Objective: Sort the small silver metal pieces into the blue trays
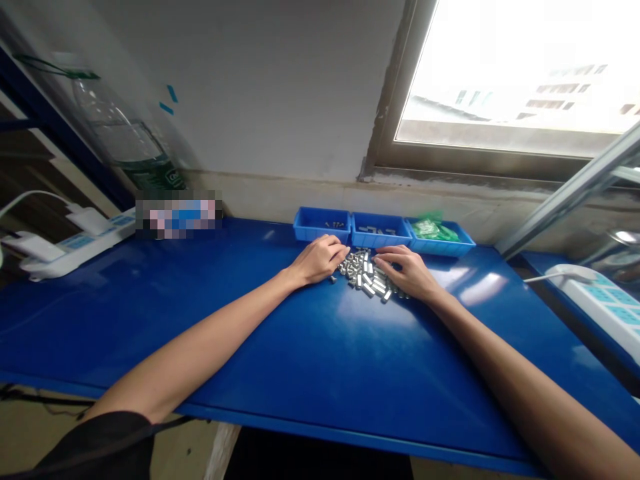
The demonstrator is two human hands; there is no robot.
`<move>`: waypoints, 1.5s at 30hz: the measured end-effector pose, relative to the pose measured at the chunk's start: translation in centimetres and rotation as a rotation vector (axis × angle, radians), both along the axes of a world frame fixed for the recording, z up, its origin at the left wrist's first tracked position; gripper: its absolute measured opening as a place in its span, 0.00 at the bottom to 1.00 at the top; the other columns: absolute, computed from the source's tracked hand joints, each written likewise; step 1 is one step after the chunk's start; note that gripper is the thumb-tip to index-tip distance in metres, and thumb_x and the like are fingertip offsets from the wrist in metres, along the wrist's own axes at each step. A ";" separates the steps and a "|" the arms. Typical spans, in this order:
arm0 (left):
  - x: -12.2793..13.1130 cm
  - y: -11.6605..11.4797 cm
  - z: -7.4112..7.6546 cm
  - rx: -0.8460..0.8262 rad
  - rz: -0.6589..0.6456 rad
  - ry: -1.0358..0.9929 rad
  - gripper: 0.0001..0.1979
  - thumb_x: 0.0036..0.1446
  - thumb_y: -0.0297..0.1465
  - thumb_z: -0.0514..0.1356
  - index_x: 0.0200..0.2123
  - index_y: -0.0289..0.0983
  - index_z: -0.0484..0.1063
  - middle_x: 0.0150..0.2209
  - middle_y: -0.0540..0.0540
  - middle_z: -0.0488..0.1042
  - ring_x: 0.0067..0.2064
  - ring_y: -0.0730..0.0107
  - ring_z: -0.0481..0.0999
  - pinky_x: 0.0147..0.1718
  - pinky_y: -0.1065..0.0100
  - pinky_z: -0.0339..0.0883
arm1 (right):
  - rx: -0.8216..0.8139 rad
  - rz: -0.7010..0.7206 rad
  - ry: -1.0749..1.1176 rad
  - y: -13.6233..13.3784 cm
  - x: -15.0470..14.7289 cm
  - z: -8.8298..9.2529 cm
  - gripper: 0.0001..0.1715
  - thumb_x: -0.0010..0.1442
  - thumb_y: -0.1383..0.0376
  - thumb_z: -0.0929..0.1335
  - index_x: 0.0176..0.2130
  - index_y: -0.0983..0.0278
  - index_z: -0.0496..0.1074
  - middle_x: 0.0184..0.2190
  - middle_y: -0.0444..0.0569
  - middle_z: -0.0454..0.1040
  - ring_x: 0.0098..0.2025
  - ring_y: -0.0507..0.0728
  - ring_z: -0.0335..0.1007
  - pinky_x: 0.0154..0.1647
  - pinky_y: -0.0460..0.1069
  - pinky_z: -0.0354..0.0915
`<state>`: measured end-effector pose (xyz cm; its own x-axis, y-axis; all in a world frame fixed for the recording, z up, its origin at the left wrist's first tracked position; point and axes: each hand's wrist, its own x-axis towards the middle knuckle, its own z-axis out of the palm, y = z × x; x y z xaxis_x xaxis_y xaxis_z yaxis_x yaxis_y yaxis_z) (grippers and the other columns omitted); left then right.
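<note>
A heap of small silvery metal pieces (369, 275), some block-like and some resembling screws, lies on the blue tabletop (320, 353). My left hand (320, 259) rests at the heap's left edge, fingers curled and pressed together; whatever is under the fingertips is hidden. On the opposite side, my right hand (406, 270) lies against the pieces with its thumb and fingers apart, and I see nothing gripped in it. Just behind the heap stand three blue bins: the left bin (323, 233) and middle bin (381, 239) hold small metal parts, and the right bin (445, 248) holds green-and-white bagged items.
A white power strip (80, 248) with plugged-in chargers lies at the left, near a large clear bottle (125, 143) and a blurred-out item (185, 215). Another power strip (600, 300) sits at the right, below a metal bar (575, 190). The wall and window frame (450, 160) rise behind.
</note>
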<state>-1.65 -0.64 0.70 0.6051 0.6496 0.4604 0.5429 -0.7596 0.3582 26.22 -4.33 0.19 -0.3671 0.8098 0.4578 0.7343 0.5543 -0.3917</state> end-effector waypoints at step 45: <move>-1.3 1.6 -0.2 -0.204 -0.005 -0.392 0.08 0.58 0.30 0.67 0.40 0.35 0.82 0.40 0.43 0.83 0.39 0.66 0.83 0.37 0.68 0.79 | 0.047 -0.047 0.695 -0.1 0.4 0.0 0.11 0.62 0.64 0.72 0.45 0.61 0.81 0.48 0.53 0.81 0.48 0.62 0.82 0.55 0.60 0.76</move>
<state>-2.93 0.92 0.45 0.4135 0.7486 0.5182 0.3321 -0.6540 0.6797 26.61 -4.39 0.22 0.0588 0.7910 0.6089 0.3460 0.5560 -0.7557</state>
